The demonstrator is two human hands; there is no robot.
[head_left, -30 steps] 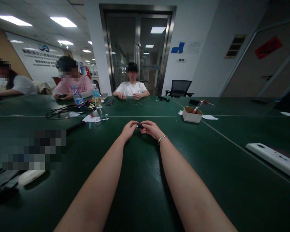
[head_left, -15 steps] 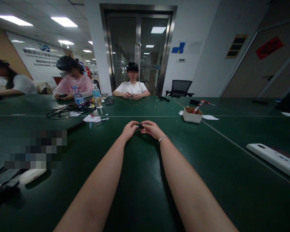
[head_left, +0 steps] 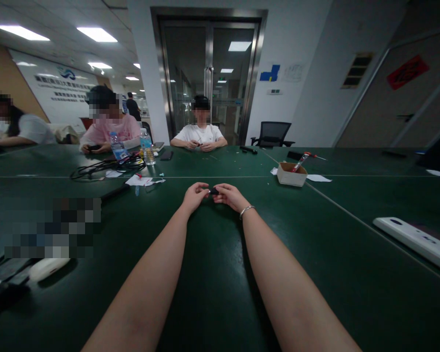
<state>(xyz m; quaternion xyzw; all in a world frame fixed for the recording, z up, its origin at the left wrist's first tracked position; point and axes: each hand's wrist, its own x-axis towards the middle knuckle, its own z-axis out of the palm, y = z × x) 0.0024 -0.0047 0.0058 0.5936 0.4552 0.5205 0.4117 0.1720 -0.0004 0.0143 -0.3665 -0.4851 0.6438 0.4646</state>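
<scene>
Both my arms stretch forward over the dark green table (head_left: 212,274). My left hand (head_left: 195,194) and my right hand (head_left: 230,195) meet at the middle, fingers pinched together. Between their fingertips sits a small black object (head_left: 213,190), held just above the tabletop. It is too small to make out in detail. A thin silver bracelet (head_left: 247,210) circles my right wrist.
A small cardboard box (head_left: 291,174) with a red-handled tool stands to the right, papers beside it. A white flat device (head_left: 414,240) lies far right. Black cables (head_left: 102,167), water bottles (head_left: 146,146) and papers lie at left. A white oval object (head_left: 47,267) sits near left. Three people sit across the table.
My hands have barely moved; the fingers shifted slightly on the small black object. A person has come into view in the background at left.
</scene>
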